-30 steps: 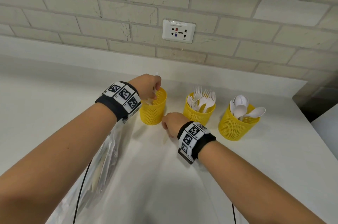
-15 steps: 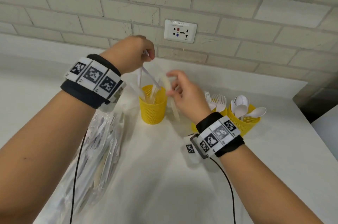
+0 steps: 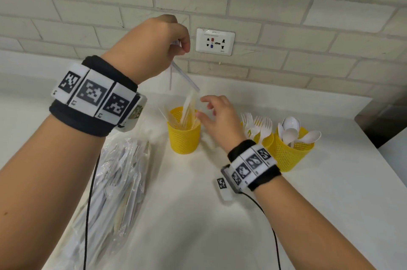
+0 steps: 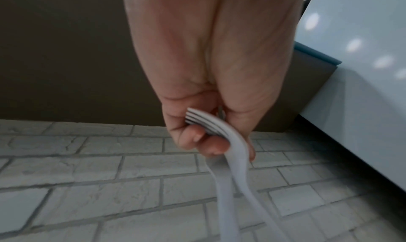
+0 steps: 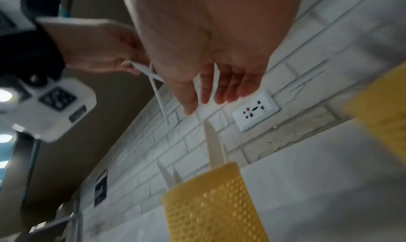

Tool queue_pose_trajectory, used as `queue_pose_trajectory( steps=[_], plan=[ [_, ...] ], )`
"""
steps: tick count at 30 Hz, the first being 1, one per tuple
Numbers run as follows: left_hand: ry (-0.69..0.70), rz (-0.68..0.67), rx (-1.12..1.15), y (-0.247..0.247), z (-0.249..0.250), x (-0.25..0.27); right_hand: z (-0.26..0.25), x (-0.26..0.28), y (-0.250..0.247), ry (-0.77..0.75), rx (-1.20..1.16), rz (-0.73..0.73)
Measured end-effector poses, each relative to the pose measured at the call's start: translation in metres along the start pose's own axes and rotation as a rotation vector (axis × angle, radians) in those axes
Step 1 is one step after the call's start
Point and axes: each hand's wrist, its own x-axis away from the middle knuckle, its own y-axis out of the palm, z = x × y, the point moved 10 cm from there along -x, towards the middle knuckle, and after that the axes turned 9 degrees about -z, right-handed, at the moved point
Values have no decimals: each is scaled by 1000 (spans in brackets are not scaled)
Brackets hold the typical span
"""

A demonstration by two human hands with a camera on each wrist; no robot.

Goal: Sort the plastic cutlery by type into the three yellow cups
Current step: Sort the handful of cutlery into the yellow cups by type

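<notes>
Left hand [image 3: 152, 49] pinches two forks [image 4: 219, 132] above the knife cup [image 3: 184, 135]; right hand [image 3: 217, 120] spread, empty. Dangling handles could snag knives [image 3: 189, 108], tipping it.

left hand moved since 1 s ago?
Yes. The left hand was at the rim of the left yellow cup; now it is raised well above it, level with the wall socket.

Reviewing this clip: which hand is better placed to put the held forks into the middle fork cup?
Left, probably. The left hand already grips the white plastic forks; the right hand is empty beside the left yellow mesh cup, though nearer the fork cup.
</notes>
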Motion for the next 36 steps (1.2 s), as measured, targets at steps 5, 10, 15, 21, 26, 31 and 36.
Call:
queue_pose_trajectory(
  steps=[5, 10, 15, 21, 26, 31, 36],
  plan=[
    [218, -37, 151, 26, 58, -19, 38, 51, -82, 112, 154, 375],
    [374, -206, 254, 98, 121, -43, 87, 75, -72, 315, 20, 195],
    [370, -379, 319, 164, 134, -50, 104, 77, -54, 299, 27, 136],
    [309, -653, 205, 217, 123, -30, 112, 70, -44, 340, 66, 103],
    [191, -647, 288, 219, 109, -29, 118, 51, -30, 376, -11, 106],
    [29, -701, 348, 226, 87, -18, 129, 20, -9, 437, 40, 23],
    [-36, -511, 488, 215, 71, -11, 129, 14, -7, 456, 65, -39]
  ],
)
